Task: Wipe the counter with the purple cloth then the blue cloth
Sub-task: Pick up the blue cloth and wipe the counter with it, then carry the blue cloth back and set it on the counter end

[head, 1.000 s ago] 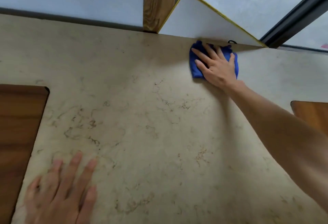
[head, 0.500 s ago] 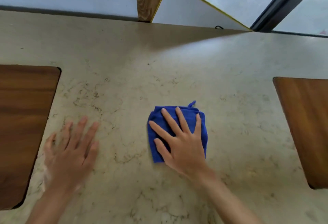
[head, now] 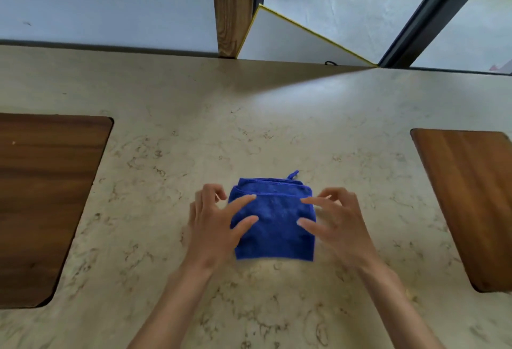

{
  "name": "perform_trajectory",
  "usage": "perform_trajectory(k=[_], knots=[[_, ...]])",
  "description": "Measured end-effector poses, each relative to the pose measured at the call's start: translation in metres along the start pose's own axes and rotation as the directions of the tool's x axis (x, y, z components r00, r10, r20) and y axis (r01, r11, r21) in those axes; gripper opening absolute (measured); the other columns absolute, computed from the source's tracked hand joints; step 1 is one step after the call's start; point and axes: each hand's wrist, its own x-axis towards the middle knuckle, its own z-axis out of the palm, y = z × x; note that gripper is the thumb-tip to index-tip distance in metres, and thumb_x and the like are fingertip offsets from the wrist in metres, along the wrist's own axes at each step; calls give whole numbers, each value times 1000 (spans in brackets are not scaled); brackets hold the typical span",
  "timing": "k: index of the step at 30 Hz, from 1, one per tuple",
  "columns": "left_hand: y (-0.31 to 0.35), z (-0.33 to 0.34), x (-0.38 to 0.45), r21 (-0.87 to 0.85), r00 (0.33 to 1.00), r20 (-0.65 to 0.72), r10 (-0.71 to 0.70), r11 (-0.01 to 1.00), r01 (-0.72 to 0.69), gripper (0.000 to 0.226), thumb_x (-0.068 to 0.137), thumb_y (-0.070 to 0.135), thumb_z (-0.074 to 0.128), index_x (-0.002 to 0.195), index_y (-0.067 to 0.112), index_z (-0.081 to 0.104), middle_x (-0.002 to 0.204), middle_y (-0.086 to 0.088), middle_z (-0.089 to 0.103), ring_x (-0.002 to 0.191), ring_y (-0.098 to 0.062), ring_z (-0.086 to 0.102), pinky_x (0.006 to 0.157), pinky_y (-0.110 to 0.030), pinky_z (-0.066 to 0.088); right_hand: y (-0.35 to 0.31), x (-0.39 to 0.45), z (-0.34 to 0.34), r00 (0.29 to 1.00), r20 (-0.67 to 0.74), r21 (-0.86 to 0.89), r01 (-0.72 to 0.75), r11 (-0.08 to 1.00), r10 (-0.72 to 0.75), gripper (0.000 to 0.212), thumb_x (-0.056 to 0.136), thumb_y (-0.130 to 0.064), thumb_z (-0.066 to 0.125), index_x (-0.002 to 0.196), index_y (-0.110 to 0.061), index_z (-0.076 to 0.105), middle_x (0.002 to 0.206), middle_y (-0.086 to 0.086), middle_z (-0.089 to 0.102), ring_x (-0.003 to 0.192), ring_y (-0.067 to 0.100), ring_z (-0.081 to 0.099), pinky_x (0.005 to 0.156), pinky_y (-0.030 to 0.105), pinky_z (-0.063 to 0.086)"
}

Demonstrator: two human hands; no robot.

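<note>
Marbled beige counter point(head: 166, 238) fills the view, with a window and a wooden post behind it. Blue cloth point(head: 273, 227) lies folded flat on the counter, near its middle and just in front of you, a small loop sticking out at its far right corner. Your left hand point(head: 219, 224) sits at the cloth's left edge, thumb and forefinger laid over the fabric, other fingers curled beside it. Your right hand point(head: 335, 221) mirrors it at the right edge, fingers spread, two tips over the fabric. Neither hand is closed on the cloth; both are splayed, one to each side, cloth between them. No purple cloth in sight. Dark wood panels point(head: 47, 204) are set into the counter well off to either side. Judgement: you are in the blue-cloth stage, likely squaring or refolding between passes, or finishing. Next move calls for a flat palm pressed on the cloth and an even sweep over unwiped counter, keeping the fold from bunching.
</note>
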Motion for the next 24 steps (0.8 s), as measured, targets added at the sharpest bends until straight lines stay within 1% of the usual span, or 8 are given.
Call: perform_trajectory(k=[3,6,9,12,15,18,21,24], knots=[[-11,7,0,12,998,37,-48,999,48,45,75,58,71,119,53,68,107,10,31,99,-15,33,99,-35,36,9,-4,0,997,59,-116,53,992,-46,46,64,-64,71,109,-56,69,118,-37,40,113,-13,35,105,34,33],[-20,1,1,32,998,57,-34,999,32,55,66,72,59,118,56,67,108,9,36,98,-14,35,97,-31,31,11,-5,1,997,55,-143,57,988,-50,52,64,-70,64,114,-56,68,118,-34,42,108,-6,36,98,28,24],[-24,-3,-1,-20,998,45,-50,998,51,55,64,73,57,114,55,70,105,11,39,96,-12,35,95,-34,37,14,-5,4,996,57,-106,69,992,-63,44,69,-60,76,112,-54,70,116,-30,46,113,-6,37,99,16,17],[-22,1,1,-63,998,-13,-61,996,61,40,66,62,70,104,49,76,94,15,45,90,-14,37,91,-41,44,16,-4,9,998,30,-29,55,998,-54,32,75,-41,85,104,-48,75,104,-28,51,114,-13,36,99,4,9],[-14,5,3,-82,997,-41,-73,994,69,25,72,38,86,96,43,80,87,23,49,88,-14,42,87,-48,46,10,-3,11,1000,23,40,-8,999,7,19,77,-31,85,93,-39,79,90,-20,57,104,-8,45,99,17,25],[-4,5,-2,-29,996,-34,-87,996,86,16,78,30,83,91,38,81,80,22,52,84,-14,49,84,-44,44,-2,-4,16,998,26,-17,-60,998,60,9,84,-23,79,89,-29,78,83,-18,55,91,6,51,86,23,32],[8,3,-6,75,998,1,-57,996,56,11,83,28,78,89,37,74,80,18,54,80,-10,57,76,-33,42,-14,-8,20,991,22,-107,-126,986,129,10,90,-18,70,96,-27,71,90,-18,52,93,14,54,80,23,31],[15,-2,0,299,989,145,22,952,-65,29,61,27,95,78,31,72,74,12,63,64,-12,65,57,-30,49,-23,-10,21,986,75,-262,-126,957,150,17,96,-25,60,110,-32,63,106,-10,54,105,16,55,86,27,38]])
